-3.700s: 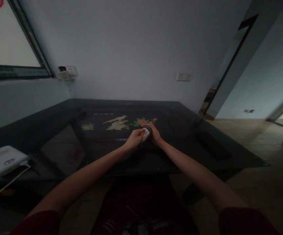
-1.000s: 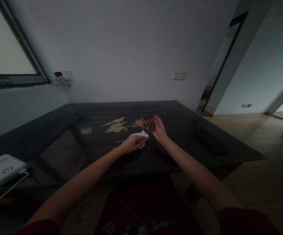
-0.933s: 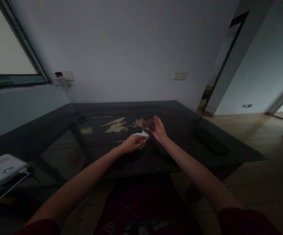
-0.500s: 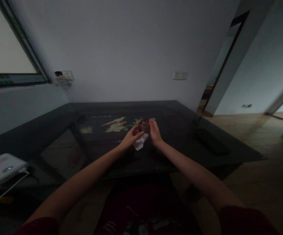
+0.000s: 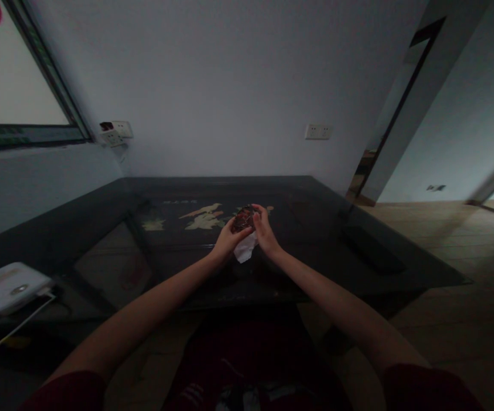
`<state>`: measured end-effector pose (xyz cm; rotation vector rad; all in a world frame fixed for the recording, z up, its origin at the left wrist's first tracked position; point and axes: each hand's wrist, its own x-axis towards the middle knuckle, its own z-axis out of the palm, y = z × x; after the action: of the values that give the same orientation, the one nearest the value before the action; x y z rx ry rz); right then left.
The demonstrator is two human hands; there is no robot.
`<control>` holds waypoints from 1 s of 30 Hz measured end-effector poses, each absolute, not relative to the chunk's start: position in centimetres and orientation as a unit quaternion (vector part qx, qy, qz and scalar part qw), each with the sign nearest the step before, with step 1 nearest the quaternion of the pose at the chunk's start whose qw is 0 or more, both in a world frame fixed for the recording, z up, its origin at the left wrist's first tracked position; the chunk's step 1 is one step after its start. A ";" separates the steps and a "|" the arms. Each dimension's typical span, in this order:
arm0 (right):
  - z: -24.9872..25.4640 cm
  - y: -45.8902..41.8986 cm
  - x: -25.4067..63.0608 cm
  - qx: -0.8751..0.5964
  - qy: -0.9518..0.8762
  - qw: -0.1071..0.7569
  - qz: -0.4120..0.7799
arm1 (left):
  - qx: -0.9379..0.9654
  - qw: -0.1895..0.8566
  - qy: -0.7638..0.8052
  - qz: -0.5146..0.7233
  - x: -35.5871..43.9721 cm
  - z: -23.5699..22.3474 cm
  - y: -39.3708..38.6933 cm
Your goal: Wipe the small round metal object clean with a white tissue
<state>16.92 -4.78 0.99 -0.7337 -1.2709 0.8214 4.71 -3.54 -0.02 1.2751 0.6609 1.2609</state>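
My left grip [image 5: 225,241] and right grip [image 5: 266,234] both clasp the glassy dish [image 5: 243,219]; if that dangling tissue [image 5: 245,250] slides, the dish could drop onto the surface [image 5: 311,231]!

A dark, glossy worktop [image 5: 315,268] stands against a pale wall [image 5: 213,85], bearing a pale bird-and-leaf design [image 5: 204,220] left of centre. At its near left sits a white box [image 5: 7,285] with a white cable [image 5: 16,331] running toward the left edge. A dark oblong shape [image 5: 373,251] shows at right, whether on or below the surface being unclear. Sockets [image 5: 318,132] are set in the far wall, with a window frame [image 5: 44,65] at far left and plank flooring [image 5: 452,245] at right.
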 end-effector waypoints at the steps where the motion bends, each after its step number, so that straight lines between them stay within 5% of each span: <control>1: 1.1 -4.7 17.0 -0.324 -0.573 0.659 0.364 | 0.536 0.585 0.275 0.543 4.6 0.1 -3.6; 10: 0.6 -2.9 18.7 -0.366 -0.671 0.539 0.355 | 0.355 0.693 0.227 0.585 2.9 1.9 -3.0; 18: 0.6 -4.0 20.5 -0.350 -0.860 0.252 0.272 | 0.297 0.704 0.258 0.591 1.5 1.9 -1.4; 30: 0.7 -3.9 20.3 -0.380 -0.896 0.207 0.103 | 0.328 0.738 0.265 0.527 2.2 1.2 -2.5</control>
<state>20.27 -3.91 0.75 -1.0579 -2.4941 0.2865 2.19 -2.50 1.19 0.7200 0.5826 1.1574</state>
